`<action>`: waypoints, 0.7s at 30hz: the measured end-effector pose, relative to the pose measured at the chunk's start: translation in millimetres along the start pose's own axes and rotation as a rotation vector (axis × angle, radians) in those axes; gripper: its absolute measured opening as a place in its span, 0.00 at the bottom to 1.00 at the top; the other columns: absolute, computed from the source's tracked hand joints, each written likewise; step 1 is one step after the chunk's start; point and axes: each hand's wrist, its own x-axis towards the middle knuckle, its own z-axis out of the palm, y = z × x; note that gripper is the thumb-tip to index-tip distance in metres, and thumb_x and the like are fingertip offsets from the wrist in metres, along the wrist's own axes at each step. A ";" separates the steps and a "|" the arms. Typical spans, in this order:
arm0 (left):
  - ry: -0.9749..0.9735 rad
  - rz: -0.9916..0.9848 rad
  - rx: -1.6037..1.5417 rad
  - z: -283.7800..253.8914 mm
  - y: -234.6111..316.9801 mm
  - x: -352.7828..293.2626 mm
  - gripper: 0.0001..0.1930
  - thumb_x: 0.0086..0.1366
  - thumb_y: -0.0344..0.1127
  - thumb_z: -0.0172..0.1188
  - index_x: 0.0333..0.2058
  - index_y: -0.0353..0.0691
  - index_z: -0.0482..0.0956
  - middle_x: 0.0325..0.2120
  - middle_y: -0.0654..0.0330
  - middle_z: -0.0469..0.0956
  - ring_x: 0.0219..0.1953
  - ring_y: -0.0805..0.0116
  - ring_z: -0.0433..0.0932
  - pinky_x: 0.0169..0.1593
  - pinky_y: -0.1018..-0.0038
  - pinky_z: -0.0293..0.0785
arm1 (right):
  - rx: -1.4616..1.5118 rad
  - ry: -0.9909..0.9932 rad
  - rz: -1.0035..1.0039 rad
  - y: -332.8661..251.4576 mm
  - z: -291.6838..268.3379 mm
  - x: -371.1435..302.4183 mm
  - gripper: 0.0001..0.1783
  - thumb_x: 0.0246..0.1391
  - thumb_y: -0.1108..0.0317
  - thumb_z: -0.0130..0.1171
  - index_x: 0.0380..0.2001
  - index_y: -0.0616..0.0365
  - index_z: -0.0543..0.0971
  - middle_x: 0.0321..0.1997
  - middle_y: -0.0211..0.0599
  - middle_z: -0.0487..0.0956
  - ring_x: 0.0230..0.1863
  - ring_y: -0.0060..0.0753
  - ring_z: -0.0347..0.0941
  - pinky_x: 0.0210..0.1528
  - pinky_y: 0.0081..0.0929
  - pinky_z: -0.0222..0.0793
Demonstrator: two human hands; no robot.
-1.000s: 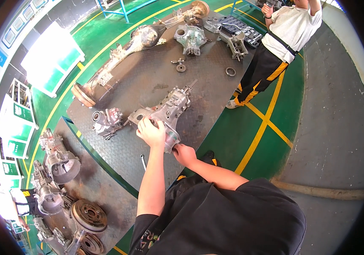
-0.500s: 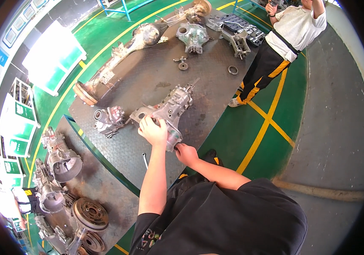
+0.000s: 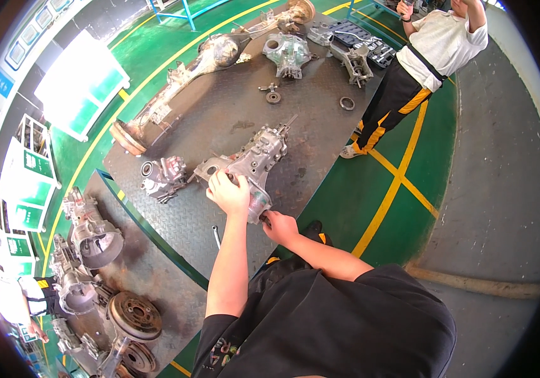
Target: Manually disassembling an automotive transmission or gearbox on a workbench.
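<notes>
Here gearbox housing lies long axis toward upper right; left hand grips it, right hand grip unclear.

- Big board, far left: a tilted rectangle, green below, its top washed white by glare.
- Stand signs, left edge: a row of green-and-white panels in white frames, leaning one behind another.
- Wall plaques, far left on the dark wall: small rectangles, pale with blue.
- Blue square sign, just below those plaques.
</notes>
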 end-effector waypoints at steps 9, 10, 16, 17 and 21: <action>0.026 0.025 0.002 0.7 1.7 -1.1 0.19 0.53 0.43 0.59 0.42 0.37 0.77 0.43 0.54 0.77 0.52 0.54 0.72 0.55 0.50 0.60 | -0.007 0.015 -0.023 7.3 7.9 -1.1 0.13 0.50 0.61 0.61 0.38 0.52 0.80 0.33 0.38 0.82 0.32 0.47 0.80 0.33 0.42 0.76; 0.034 0.023 0.007 0.3 -0.1 -1.1 0.19 0.53 0.43 0.59 0.42 0.37 0.77 0.43 0.54 0.77 0.52 0.54 0.73 0.55 0.50 0.60 | 0.013 0.014 -0.005 4.9 5.0 -1.3 0.13 0.50 0.62 0.61 0.38 0.53 0.80 0.34 0.38 0.82 0.32 0.47 0.80 0.33 0.42 0.76; 0.041 0.044 0.014 1.7 2.2 -0.1 0.20 0.53 0.43 0.60 0.41 0.37 0.77 0.45 0.53 0.76 0.53 0.53 0.71 0.56 0.51 0.60 | -0.067 -0.060 0.007 6.4 9.9 5.7 0.14 0.49 0.62 0.61 0.39 0.54 0.79 0.35 0.40 0.82 0.33 0.47 0.80 0.34 0.42 0.76; 0.012 0.025 -0.003 1.7 3.2 0.3 0.20 0.53 0.43 0.60 0.41 0.37 0.76 0.46 0.53 0.76 0.54 0.53 0.71 0.57 0.51 0.59 | -0.031 -0.002 -0.032 8.8 12.7 3.7 0.14 0.49 0.61 0.62 0.38 0.54 0.79 0.35 0.40 0.82 0.32 0.47 0.80 0.34 0.42 0.76; 0.011 -0.002 -0.011 -1.2 -1.8 0.1 0.20 0.52 0.43 0.61 0.41 0.37 0.76 0.47 0.53 0.75 0.54 0.53 0.70 0.57 0.51 0.59 | -0.016 -0.029 0.027 -3.2 2.9 1.3 0.12 0.50 0.62 0.61 0.36 0.54 0.79 0.35 0.41 0.81 0.33 0.49 0.79 0.34 0.43 0.76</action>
